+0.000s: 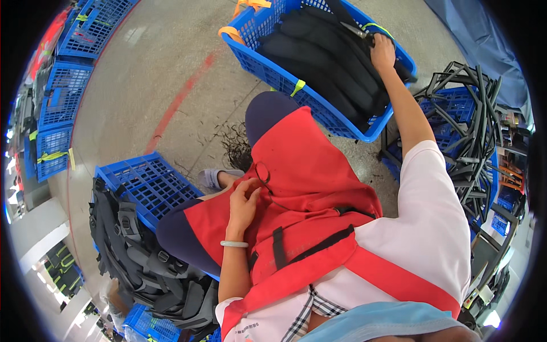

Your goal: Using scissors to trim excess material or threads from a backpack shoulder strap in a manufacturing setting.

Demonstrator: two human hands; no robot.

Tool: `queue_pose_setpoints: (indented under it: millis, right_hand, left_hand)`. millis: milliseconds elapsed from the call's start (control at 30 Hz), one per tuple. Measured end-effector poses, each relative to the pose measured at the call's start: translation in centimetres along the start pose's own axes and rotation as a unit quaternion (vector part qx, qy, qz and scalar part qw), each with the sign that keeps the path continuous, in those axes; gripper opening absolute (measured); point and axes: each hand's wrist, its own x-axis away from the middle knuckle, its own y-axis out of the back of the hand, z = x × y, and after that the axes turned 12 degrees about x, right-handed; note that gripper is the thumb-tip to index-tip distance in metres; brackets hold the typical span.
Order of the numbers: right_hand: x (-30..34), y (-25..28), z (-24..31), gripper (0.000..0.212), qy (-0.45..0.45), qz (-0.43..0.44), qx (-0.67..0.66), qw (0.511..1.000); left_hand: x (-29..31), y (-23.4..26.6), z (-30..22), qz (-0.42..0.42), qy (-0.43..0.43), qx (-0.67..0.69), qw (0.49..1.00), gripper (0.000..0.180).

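My right hand (383,52) reaches into the far blue crate (325,105), closed round the dark handles of scissors (354,29). The scissors' metal blades point left, over long black padded pieces (319,54) that lie side by side in the crate. My left hand (244,204) rests over the red apron (310,165) on my lap, its fingers bent in. A thin black strip (262,172) curls in a loop at these fingertips and trails across the apron. The exact grip on the strip is partly hidden.
Black trimmings (236,149) litter the floor by my shoe (211,179). At left, black straps (137,233) heap beside a blue crate (154,185). Dark frame-like strips (470,125) pile over blue crates at right. More blue crates (57,94) stack at far left.
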Motion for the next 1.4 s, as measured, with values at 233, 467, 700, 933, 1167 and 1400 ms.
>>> queue_pose_setpoints:
  millis: [233, 467, 700, 933, 1167, 1400]
  right_hand:
    - [7.5, -3.2, 0.2, 0.027, -0.183, 0.203, -0.154, 0.950]
    - [7.9, -2.6, 0.8, 0.032, -0.178, 0.198, -0.137, 0.954]
    - [9.4, -5.0, -3.7, 0.051, -0.048, 0.252, -0.026, 0.966]
    - [3.8, -3.3, 6.9, 0.039, -0.023, 0.206, -0.295, 0.933]
    - [1.2, 12.4, 23.1, 0.025, 0.098, 0.327, -0.535, 0.773]
    - [3.0, 17.8, 29.0, 0.027, 0.288, 0.251, -0.417, 0.825]
  left_hand:
    - [-0.1, -0.9, -1.5, 0.000, -0.034, -0.049, 0.998, 0.024]
    - [0.6, -0.4, -0.1, -0.002, -0.036, -0.070, 0.997, 0.023]
    - [0.8, 0.0, -0.6, 0.004, -0.170, -0.156, 0.973, 0.024]
    - [7.0, 5.2, -4.0, -0.172, -0.236, 0.011, 0.956, 0.016]
    - [17.3, 14.1, -4.5, -0.447, -0.313, 0.180, 0.819, 0.016]
    - [25.3, 23.2, 6.5, -0.713, -0.091, -0.142, 0.680, 0.029]
